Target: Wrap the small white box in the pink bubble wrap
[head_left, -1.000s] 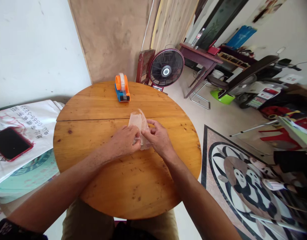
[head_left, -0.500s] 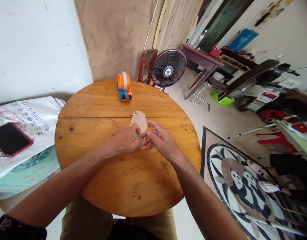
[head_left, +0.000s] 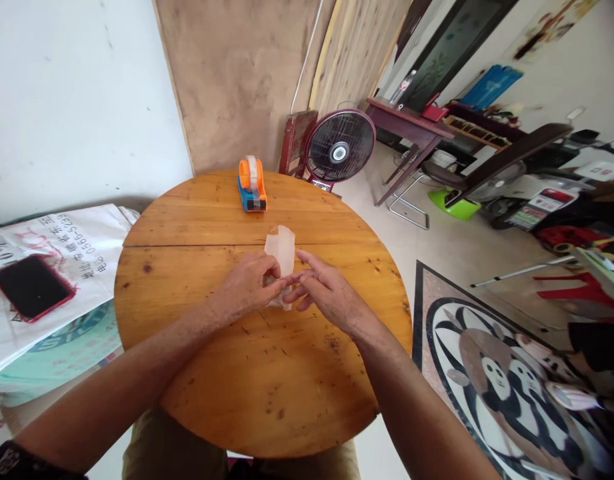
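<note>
A thin, whitish, see-through sheet [head_left: 281, 250], crumpled in its lower part, is upright between my hands over the middle of the round wooden table [head_left: 267, 373]. My left hand [head_left: 251, 280] has its fingers curled at the sheet's left side, thumb and forefinger closed on its lower part. Opposite it, my right hand [head_left: 327, 287] reaches in with fingers apart, its tips meeting the left thumb and the sheet's lower edge. My fingers cover some of the sheet. Beyond, an orange and blue tape dispenser [head_left: 253, 187] with a roll of clear tape stands near the far edge.
At the left, a phone in a red case [head_left: 34, 287] lies on white printed sacks [head_left: 107, 230]. A fan [head_left: 339, 150] and a wooden chair [head_left: 294, 143] stand behind the table. To the right are a panda-patterned floor [head_left: 507, 380] and a dark desk [head_left: 411, 123].
My left thumb and fingers have shifted on the sheet, and its upper part now stands more upright. The right hand stays beside it. The view has tilted slightly.
</note>
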A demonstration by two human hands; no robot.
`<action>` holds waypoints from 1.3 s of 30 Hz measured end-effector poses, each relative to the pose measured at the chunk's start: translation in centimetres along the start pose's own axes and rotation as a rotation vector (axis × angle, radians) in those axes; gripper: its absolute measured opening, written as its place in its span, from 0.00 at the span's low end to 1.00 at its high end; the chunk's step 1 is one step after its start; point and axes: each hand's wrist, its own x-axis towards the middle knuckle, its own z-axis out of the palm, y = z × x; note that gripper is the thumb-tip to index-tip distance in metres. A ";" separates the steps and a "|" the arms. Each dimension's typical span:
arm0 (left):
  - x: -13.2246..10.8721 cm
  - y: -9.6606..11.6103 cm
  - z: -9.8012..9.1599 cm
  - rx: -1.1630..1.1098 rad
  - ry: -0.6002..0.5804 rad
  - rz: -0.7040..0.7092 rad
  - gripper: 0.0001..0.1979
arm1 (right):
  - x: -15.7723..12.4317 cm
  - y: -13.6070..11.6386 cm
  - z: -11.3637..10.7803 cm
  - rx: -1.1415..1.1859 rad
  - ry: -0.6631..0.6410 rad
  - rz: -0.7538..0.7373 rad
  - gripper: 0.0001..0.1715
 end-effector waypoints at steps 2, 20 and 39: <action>0.0 -0.3 0.1 0.008 -0.035 0.005 0.11 | 0.2 0.3 -0.5 -0.022 -0.023 -0.038 0.36; -0.3 -0.6 0.8 0.013 0.002 0.057 0.03 | 13.2 2.9 -5.7 -0.096 -0.012 -0.330 0.27; -0.2 -0.7 0.9 0.026 -0.012 0.050 0.02 | 15.0 -0.9 -7.0 -0.353 -0.441 -0.199 0.08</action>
